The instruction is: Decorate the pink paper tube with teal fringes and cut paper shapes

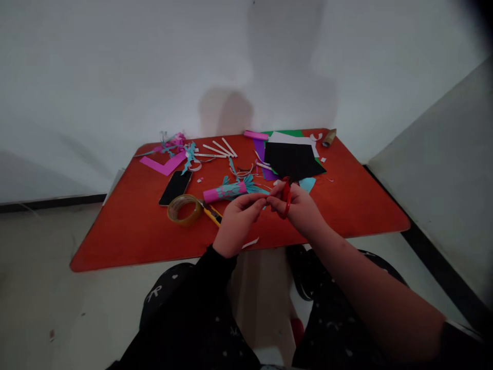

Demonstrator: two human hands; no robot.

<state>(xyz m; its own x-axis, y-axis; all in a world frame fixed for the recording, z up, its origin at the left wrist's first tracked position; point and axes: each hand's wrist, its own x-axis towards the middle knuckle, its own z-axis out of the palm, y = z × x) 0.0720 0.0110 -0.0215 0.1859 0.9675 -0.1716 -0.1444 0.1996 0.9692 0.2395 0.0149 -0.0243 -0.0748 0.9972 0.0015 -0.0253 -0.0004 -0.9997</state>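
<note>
My left hand [239, 218] is closed in a pinch, its fingertips meeting those of my right hand above the near middle of the table. Whatever sits between the fingertips is too small to make out. Red-handled scissors [286, 200] hang in my right hand [302, 208], the dark blades pointing away from me. Just beyond my left hand lies a pink paper tube [225, 192] with blue scale-like pieces and a blue fringe at its right end. A yellow box cutter [212, 214] and a roll of tape [184, 209] rest to the left of that hand.
The red table [127, 226] stands against a white wall. A phone [176, 188] lies left, near pink paper [165, 165] and blue scraps. White strips [219, 149] spread at the back. Black paper [292, 159] tops several coloured sheets; a brown tube [329, 137] is at back right.
</note>
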